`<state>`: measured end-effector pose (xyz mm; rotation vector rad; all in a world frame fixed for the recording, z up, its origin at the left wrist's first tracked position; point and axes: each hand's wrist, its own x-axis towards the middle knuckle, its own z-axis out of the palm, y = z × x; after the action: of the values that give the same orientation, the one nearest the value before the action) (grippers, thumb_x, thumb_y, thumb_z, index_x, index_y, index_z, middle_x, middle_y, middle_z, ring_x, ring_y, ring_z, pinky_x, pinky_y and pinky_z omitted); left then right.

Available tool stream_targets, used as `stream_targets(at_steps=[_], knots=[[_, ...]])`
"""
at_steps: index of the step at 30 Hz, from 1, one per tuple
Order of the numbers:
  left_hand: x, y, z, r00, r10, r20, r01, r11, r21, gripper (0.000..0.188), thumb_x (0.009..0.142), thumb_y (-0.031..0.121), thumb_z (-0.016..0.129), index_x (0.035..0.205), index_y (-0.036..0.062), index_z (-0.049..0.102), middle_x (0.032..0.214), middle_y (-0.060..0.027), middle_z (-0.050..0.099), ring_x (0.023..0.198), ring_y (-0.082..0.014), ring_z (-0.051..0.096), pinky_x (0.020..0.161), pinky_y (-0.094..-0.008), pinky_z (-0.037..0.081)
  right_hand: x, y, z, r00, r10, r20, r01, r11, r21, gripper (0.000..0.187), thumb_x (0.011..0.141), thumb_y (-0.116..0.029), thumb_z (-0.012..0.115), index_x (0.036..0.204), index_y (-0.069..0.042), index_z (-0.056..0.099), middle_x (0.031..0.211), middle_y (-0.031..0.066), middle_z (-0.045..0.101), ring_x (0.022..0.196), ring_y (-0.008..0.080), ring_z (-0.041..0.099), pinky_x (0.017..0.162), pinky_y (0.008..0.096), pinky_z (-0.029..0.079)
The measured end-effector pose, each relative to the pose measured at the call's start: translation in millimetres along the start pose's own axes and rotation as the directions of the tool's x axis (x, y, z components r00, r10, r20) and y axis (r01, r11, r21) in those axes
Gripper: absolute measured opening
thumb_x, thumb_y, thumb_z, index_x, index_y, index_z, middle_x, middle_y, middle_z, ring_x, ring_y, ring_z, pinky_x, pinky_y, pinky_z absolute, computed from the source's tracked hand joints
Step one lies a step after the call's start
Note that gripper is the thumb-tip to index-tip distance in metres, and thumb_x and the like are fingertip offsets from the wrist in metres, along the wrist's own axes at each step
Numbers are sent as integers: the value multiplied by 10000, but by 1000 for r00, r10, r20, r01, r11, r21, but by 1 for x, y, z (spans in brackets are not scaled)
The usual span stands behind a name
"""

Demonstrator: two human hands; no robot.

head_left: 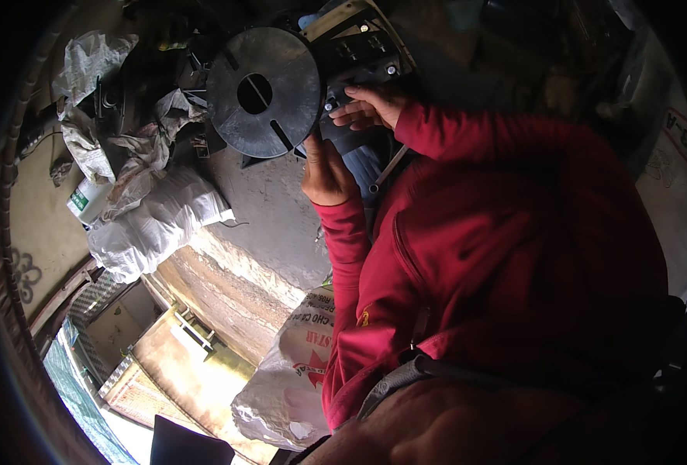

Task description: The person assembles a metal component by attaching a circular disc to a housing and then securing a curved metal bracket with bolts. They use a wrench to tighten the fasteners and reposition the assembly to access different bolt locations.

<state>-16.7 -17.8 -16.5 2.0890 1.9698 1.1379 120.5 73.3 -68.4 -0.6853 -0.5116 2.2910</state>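
Note:
A round dark-grey metal disc (231,116) with a large centre hole and narrow slots stands at the top middle, mounted on dark machinery. My left hand (328,175) reaches up to its lower right rim. One digit is stretched against the rim; the other fingers are mostly hidden. To the right of the disc, my right hand (370,107) has its fingers extended and thumb apart, close to a small shiny bolt head (329,107). I see nothing held in it. A metal bar (391,168) with a rounded end slants below my right wrist.
Crumpled, dirty plastic bags (138,155) and a white sack (161,229) lie left of the disc. A printed white sack (285,387) stands beside my left sleeve. Grey floor (262,209) lies below the machine. A wooden frame (343,17) borders the machinery at the top.

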Motion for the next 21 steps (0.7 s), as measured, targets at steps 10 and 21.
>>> stream_targets(at_steps=[10, 21], knots=[[-4, 9, 5, 995, 64, -71, -69, 995, -78, 500, 959, 25, 477, 1452, 66, 401, 1205, -226, 625, 871, -163, 676, 676, -285, 524, 0, 3, -3, 1000, 5, -12, -5, 1000, -10, 579, 935, -428, 572, 1291, 14, 461, 1171, 227, 640, 1050, 254, 659, 775, 278, 533], [1, 4, 13, 996, 50, -77, -49, 999, 17, 507, 966, 44, 488, 1461, 100, 396, 1179, -215, 652, 840, -149, 675, 687, -279, 522, 3, 5, -2, 999, 26, 41, -23, 998, -61, 579, 950, -482, 520, 1313, -33, 480, 1207, 181, 635, 1134, 219, 606, 941, 323, 478]])
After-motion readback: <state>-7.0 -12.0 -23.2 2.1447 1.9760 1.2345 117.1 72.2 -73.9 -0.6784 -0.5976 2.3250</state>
